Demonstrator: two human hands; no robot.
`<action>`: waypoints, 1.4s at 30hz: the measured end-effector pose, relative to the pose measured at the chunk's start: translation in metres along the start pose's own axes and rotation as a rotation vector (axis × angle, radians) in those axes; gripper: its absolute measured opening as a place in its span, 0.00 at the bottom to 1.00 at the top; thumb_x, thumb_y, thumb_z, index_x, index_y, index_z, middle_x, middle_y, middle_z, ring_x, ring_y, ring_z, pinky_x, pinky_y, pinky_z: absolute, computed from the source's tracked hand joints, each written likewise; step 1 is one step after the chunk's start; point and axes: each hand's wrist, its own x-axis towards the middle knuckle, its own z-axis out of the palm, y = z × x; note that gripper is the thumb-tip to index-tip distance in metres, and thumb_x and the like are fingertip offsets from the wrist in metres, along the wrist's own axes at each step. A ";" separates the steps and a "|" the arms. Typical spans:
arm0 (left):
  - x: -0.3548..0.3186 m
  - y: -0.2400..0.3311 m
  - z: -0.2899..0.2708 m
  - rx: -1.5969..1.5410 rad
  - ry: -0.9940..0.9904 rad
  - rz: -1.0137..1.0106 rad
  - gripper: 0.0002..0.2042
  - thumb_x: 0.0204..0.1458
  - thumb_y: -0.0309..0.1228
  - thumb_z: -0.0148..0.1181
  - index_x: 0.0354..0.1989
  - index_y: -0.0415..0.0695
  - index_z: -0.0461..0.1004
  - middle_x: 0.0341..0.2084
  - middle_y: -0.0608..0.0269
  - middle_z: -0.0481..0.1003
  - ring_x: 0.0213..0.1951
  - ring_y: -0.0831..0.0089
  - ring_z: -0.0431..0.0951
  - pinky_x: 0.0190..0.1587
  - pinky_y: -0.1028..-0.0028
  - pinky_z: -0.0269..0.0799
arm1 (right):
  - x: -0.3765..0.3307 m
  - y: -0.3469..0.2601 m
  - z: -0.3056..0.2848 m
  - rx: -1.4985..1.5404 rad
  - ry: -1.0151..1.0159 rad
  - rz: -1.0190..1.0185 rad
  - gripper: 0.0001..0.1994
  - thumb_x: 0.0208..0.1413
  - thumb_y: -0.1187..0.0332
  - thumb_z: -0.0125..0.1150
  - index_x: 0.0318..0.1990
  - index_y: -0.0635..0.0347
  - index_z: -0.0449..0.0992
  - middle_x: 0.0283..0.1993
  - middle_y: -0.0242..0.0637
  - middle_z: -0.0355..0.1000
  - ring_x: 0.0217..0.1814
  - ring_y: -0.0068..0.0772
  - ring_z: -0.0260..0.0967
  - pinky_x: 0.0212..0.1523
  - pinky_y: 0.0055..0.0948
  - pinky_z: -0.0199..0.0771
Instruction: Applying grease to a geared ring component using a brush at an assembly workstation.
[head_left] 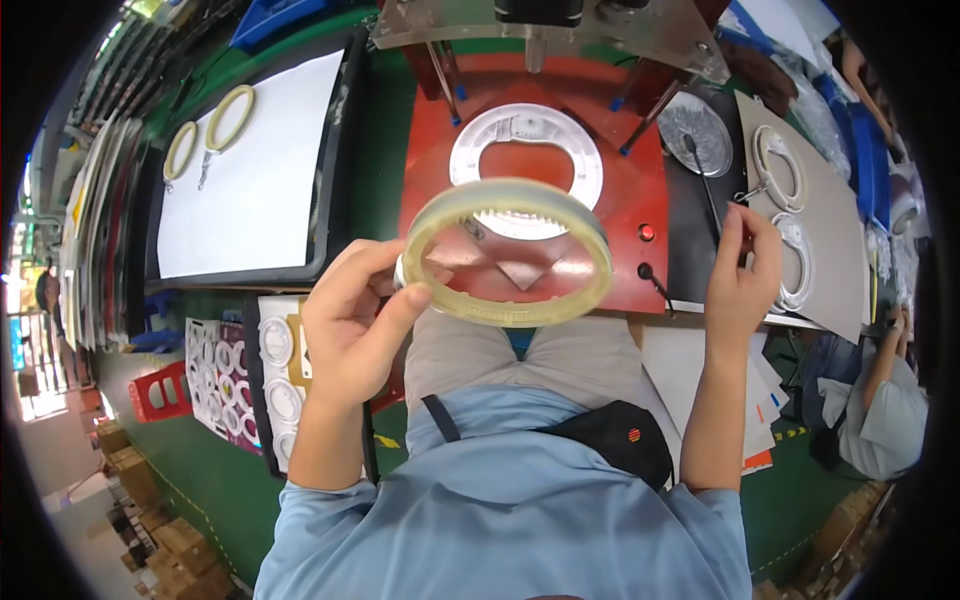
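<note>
My left hand (355,315) grips a translucent yellowish ring (530,312) by its left side, thumb in front and fingers behind. The ring is tilted above my lap, and teeth-like ridges show on its inner wall. Beyond it, a white ring-shaped part (575,140) lies on the red base plate (430,130) of a press. My right hand (745,265) is raised at the right, its thumb and fingertips closed together. A short cord end of a white ring (783,165) reaches close to those fingertips; whether they hold it cannot be made out.
A black-handled tool (703,175) rests on a round silver dish (712,125). Another white ring (795,265) lies on the grey board (835,230). Two yellowish rings lie on a white sheet (270,190) at left. A clear press plate (640,45) overhangs the base; a person (885,420) sits at right.
</note>
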 end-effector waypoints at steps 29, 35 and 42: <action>0.070 -0.029 0.047 0.310 0.279 -0.056 0.08 0.62 0.29 0.65 0.39 0.35 0.76 0.29 0.58 0.78 0.30 0.71 0.80 0.34 0.73 0.75 | 0.058 -0.135 0.045 0.162 -0.727 -0.492 0.08 0.47 0.74 0.72 0.34 0.66 0.80 0.34 0.41 0.73 0.44 0.45 0.68 0.43 0.40 0.71; 0.053 -0.042 0.035 0.283 0.203 0.121 0.05 0.60 0.24 0.65 0.41 0.36 0.78 0.40 0.54 0.76 0.36 0.66 0.81 0.39 0.72 0.76 | 0.052 -0.126 0.044 0.041 -0.675 -0.658 0.09 0.48 0.74 0.72 0.37 0.63 0.79 0.41 0.41 0.73 0.47 0.46 0.67 0.50 0.41 0.71; 0.047 -0.049 0.027 0.191 0.217 0.177 0.05 0.57 0.22 0.66 0.40 0.36 0.79 0.41 0.55 0.78 0.39 0.66 0.80 0.41 0.71 0.76 | 0.081 -0.164 -0.001 -0.004 -0.491 -0.787 0.12 0.50 0.77 0.72 0.43 0.63 0.80 0.39 0.40 0.75 0.45 0.41 0.71 0.46 0.36 0.72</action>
